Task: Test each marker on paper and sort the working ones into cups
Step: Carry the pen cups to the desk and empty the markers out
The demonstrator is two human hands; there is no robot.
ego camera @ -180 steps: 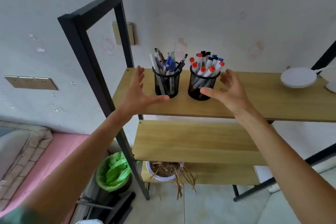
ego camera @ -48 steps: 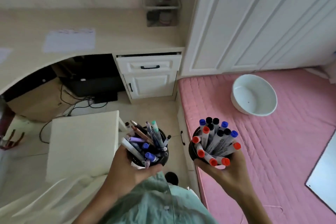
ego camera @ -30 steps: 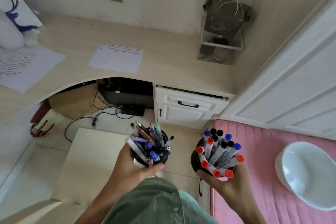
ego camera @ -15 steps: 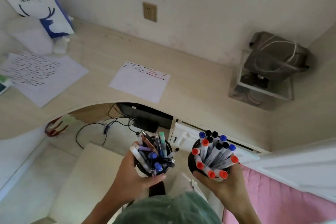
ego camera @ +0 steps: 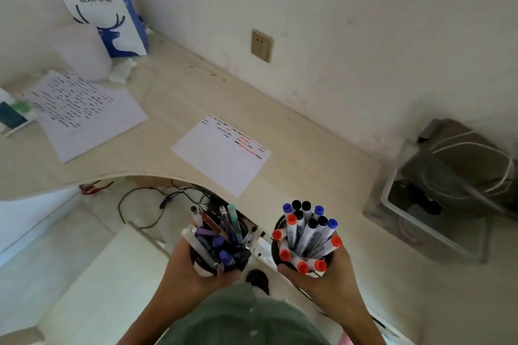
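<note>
My left hand (ego camera: 185, 274) grips a black mesh cup of mixed pens (ego camera: 220, 244) close to my chest. My right hand (ego camera: 328, 283) grips a second black mesh cup (ego camera: 276, 246) filled with white markers with red, blue and black caps (ego camera: 307, 232). Both cups hang in the air just before the desk's curved front edge. On the beige desk (ego camera: 308, 176) ahead lies a white test paper (ego camera: 221, 154) with short black, blue and red scribbles along its far side.
A larger scribbled sheet (ego camera: 81, 112) lies at the desk's left, behind it a white-and-blue paper bag (ego camera: 103, 14). A clear bin with a dark bundle (ego camera: 454, 182) stands at the right. Cables (ego camera: 145, 202) trail under the desk; a pale stool (ego camera: 92, 283) stands below left.
Six seconds ago my open hands reached for the cups on a shelf. Since then I hold both cups, and the view has swung from the pink mat toward the desk, which has come closer.
</note>
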